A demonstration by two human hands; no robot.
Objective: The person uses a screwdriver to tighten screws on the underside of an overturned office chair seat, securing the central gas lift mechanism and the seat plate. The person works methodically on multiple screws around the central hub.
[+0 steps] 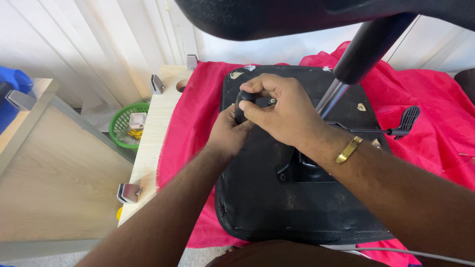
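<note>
From the head view, your right hand closes its fingers around a black knob at the far left of the upturned black chair seat. Your left hand grips beneath it, touching the seat. The seat lies on a red cloth; a green basket sits left.

Bright daylight from the back, soft shadows, sharp focus
</note>
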